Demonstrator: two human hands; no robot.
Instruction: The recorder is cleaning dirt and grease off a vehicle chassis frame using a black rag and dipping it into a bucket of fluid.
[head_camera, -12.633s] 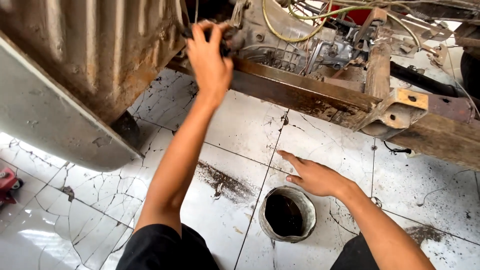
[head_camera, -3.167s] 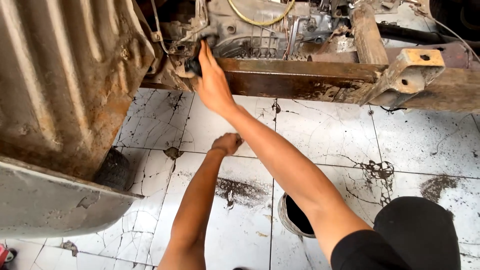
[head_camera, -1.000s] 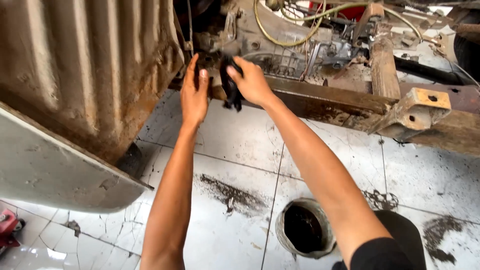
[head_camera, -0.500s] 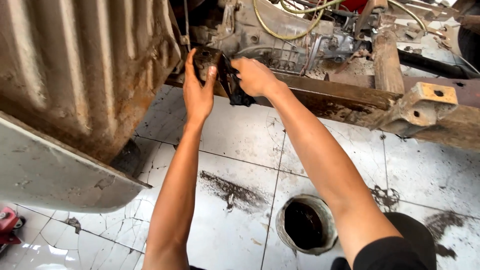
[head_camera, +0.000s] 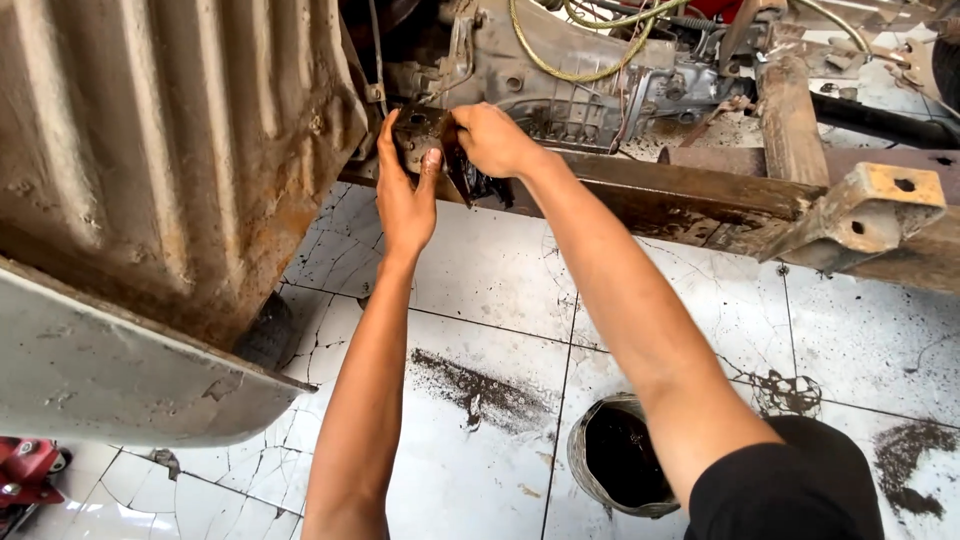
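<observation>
Both of my hands reach up to a dark, greasy metal bracket (head_camera: 425, 132) at the underside of a vehicle, beside the grey gearbox housing (head_camera: 560, 75). My left hand (head_camera: 405, 190) presses flat against the bracket from below, fingers spread along it. My right hand (head_camera: 490, 138) grips the bracket's right side, where a black rubber part (head_camera: 482, 185) hangs under it. The bracket sits against the rusty frame rail (head_camera: 690, 200).
A ribbed, rusty body panel (head_camera: 170, 150) fills the left. A round container of black oil (head_camera: 620, 465) stands on the cracked white tiled floor (head_camera: 490, 290), with dark dirt patches around it. A red jack (head_camera: 25, 475) sits at the lower left. Yellow hoses (head_camera: 590, 45) loop above the gearbox.
My two hands have closed in on the bracket, and it has been lifted a little closer to the frame. Much earlier, one hand rested on the floor.
</observation>
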